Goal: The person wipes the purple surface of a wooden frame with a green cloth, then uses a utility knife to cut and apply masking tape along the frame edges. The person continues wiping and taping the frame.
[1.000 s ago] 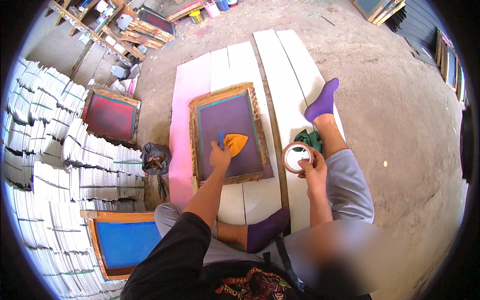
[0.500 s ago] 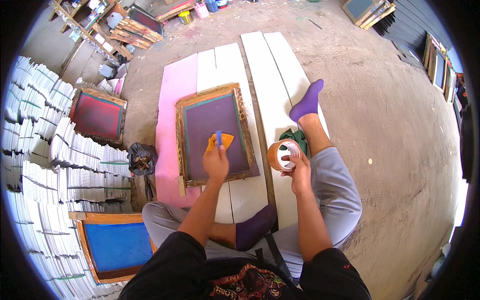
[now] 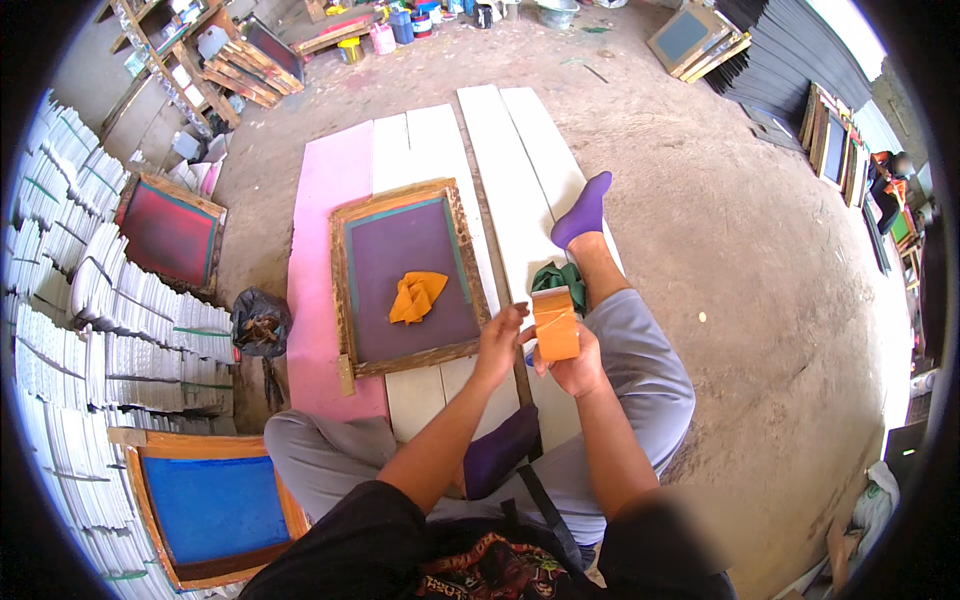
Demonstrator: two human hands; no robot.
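My right hand [image 3: 578, 370] is closed around a roll of brown packing tape [image 3: 556, 326], held upright over the white boards. Close to the roll's left side is my left hand [image 3: 496, 348], fingers apart and nothing visible in them. A small blue piece [image 3: 531, 360] peeks out beside my right fingers; whether it is held cannot be told. To the left lies a wooden-framed printing screen [image 3: 378, 280] with purple mesh, a crumpled orange cloth [image 3: 417, 298] resting on it. Behind the tape sits a bunched green cloth [image 3: 560, 284], beside my right leg.
Tied stacks of white paper [image 3: 130, 290] line the left side. A blue screen [image 3: 215, 508], a red screen [image 3: 172, 236] and a black plastic bag [image 3: 260, 320] stand near them. Paint containers [image 3: 402, 27] are at the back. A person [image 3: 888, 190] is at far right.
My left hand has moved right, off the orange cloth and over to the tape, no longer showing the blue item upright. The tape roll has turned its outer side into view. The whole view shifted slightly.
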